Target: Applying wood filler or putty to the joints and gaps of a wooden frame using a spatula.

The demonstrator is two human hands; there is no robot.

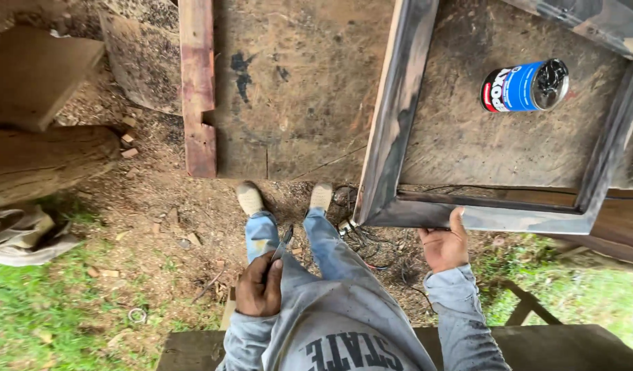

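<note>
A dark-stained wooden frame (392,137) lies on a worn wooden bench top (296,82). My right hand (445,244) grips the frame's near rail from below, thumb on its front edge. My left hand (259,287) is at my waist, closed on a thin dark brush-like tool (286,237) whose tip points up over my jeans. A blue, white and red tin can (524,86) with an open dark top lies on its side inside the frame.
A reddish plank (197,89) lies along the bench's left edge. A log (42,161) and crumpled cloth (21,233) sit at left. Tangled wires (371,244) lie on the dirt under the bench. Grass borders both sides; a dark board (550,347) runs behind me.
</note>
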